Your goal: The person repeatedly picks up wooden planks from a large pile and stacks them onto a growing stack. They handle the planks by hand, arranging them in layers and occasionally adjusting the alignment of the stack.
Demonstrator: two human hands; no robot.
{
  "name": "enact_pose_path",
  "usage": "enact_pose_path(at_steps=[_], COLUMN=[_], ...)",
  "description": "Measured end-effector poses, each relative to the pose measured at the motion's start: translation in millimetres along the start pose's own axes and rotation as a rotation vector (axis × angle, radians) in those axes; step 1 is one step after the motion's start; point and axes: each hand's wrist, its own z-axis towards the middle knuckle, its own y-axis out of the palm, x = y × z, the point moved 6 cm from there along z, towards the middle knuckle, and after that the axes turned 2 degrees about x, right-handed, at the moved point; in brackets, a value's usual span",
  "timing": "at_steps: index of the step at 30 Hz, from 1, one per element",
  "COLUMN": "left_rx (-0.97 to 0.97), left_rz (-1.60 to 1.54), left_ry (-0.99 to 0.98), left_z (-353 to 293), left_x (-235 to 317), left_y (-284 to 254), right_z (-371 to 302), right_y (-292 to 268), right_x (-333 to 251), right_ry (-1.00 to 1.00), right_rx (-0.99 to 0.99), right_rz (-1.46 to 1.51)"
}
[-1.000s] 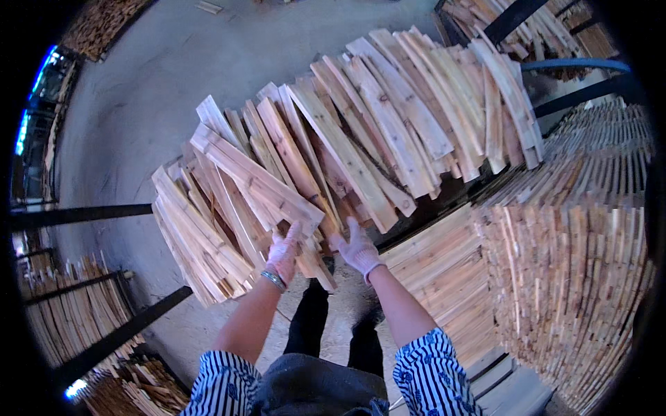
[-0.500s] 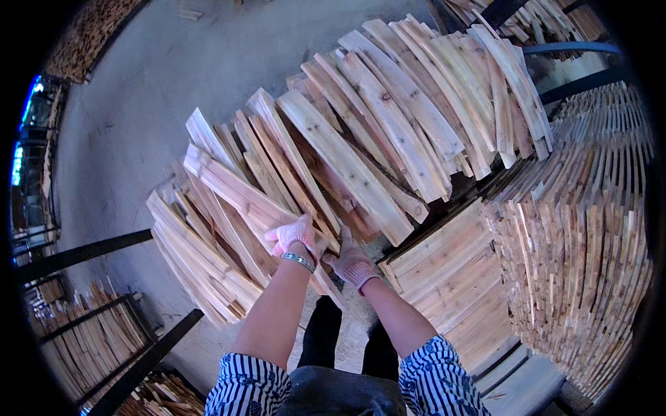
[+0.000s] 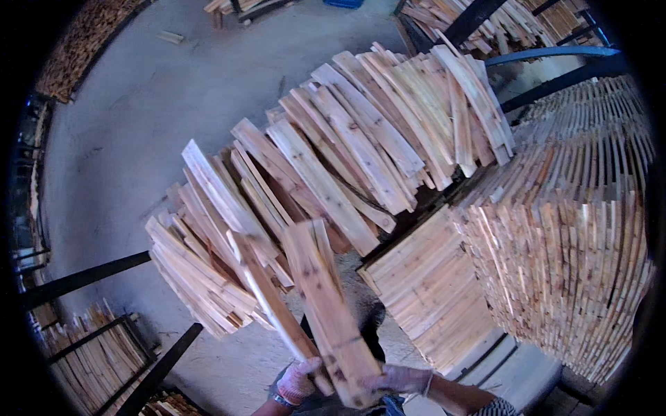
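Note:
In a pinkish knitted glove, my left hand (image 3: 298, 381) is closed around the lower end of a narrow board (image 3: 270, 301), which I see nearly edge-on. My right hand (image 3: 401, 380), gloved as well, grips the near end of a wider knotted board (image 3: 325, 298). Another board edge shows behind that wide one, and I cannot tell whether it is held too. Both boards point up and away from my body, their upper ends in front of a long pile of loose rough boards (image 3: 347, 145).
To the right stands a tall, dense stack of thin boards (image 3: 555, 270). A flat layer of boards laid side by side (image 3: 430, 284) lies between it and me. Dark metal bars (image 3: 90, 277) stick out at the left. A blue curved bar (image 3: 555, 53) lies beyond the pile's right end.
Both hands have drawn back toward my body, bringing boards off the pile. The boards now stand up in front of me, and the view has shifted slightly.

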Motion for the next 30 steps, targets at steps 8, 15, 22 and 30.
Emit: enact_pose_path(at_steps=[8,15,22,30], left_rx=[0.220,0.082,-0.191,-0.284], left_rz=[0.281,0.630,0.637,0.843], left_ry=[0.090,0.159,0.606,0.735], left_z=[14.7,-33.2,-40.1,6.9], left_x=[6.0,41.9,96.7,-29.8], left_y=[36.4,47.6,142.3,283.3], right_z=[84.5,-4.5,-147.0,-290.2], right_y=[-62.4,-30.7,-6.7,-38.6], right_x=[15.7,-29.4,-86.3,-16.4], right_ry=[-0.259,-0.442,-0.888,-1.079], right_rx=[0.633,0.379,0.340,1.105], right_rz=[-0.281,0.031,-0.221,-0.881])
